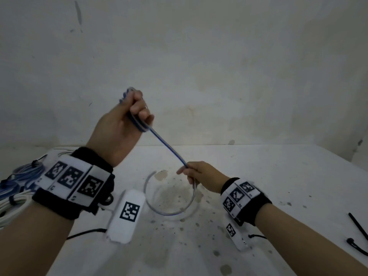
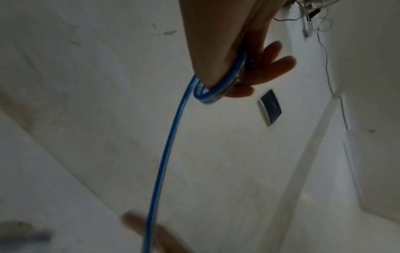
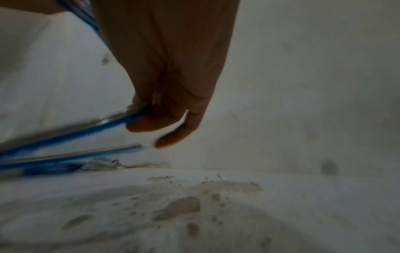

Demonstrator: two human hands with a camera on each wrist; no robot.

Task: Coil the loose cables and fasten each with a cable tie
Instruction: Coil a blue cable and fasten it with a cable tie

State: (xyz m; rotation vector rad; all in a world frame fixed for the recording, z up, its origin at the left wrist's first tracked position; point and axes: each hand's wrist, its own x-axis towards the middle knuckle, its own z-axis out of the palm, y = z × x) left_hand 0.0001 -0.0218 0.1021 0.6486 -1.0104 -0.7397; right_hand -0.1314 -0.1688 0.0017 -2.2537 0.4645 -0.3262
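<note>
- One white table point(image 1: 258, 176), stained and speckled, stood against a marked white wall point(image 1: 199, 56).
- Coiled cable bundles point(image 1: 18, 186), blue and white, lay at the table's far left edge.
- The left hand point(image 1: 123, 124) was raised above the table, fingers curled tight round several turns of the blue cable point(image 1: 169, 148).
- The right hand point(image 1: 201, 174) was lower, just above the table, pinching the same cable between thumb and fingers.
- The cable ran taut between the two hands; beyond the right hand it curved in a loose loop on the table.
- Black cable ties point(image 1: 356, 234) lay at the right edge, well apart from both hands.
</note>
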